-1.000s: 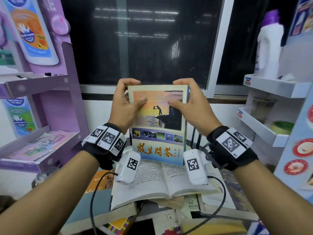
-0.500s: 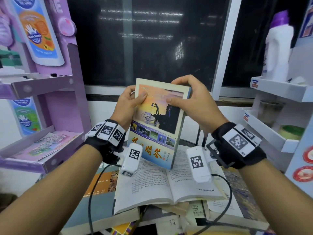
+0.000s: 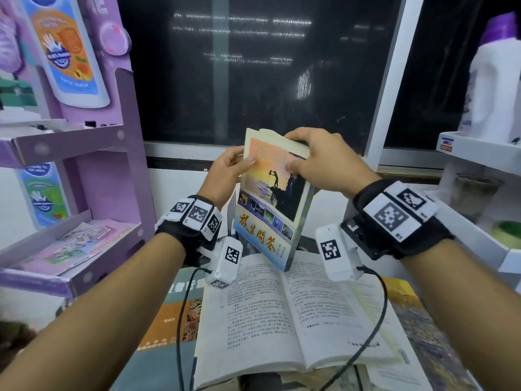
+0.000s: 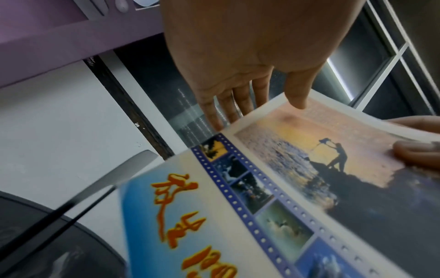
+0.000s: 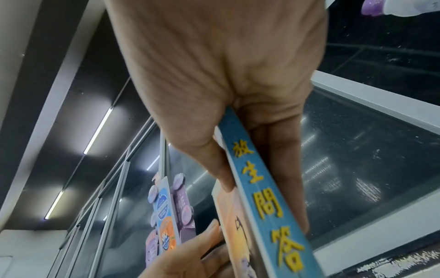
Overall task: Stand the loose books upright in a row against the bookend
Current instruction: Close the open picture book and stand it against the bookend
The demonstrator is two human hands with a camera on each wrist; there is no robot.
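Currently the paperback (image 3: 272,200) is held in the air above the open book (image 3: 293,314), tilted, its lower corner hanging just over that book's gutter without visibly touching it. Risk: the grip sits entirely at the paperback's top edge, so the lower end is unsupported; if it is lowered onto the open book's curved pages instead of a flat surface, it is likely to slide or topple. A second risk is page buckling, since the upper corner already shows a bent leaf beneath the fingers. No bookend can be confirmed in any view; thin dark rods behind the paperback may belong to one, but this cannot be told. Pose: the right hand (image 3: 324,162) is closed round the paperback's top corner at the spine, thumb on the front cover and fingers behind, wrist raised above the open book. The left hand (image 3: 225,176) holds the opposite top edge lightly, thumb resting on the cover and nearly straight fingers reaching behind it. Both forearms converge over the open book, which lies on other flat books.
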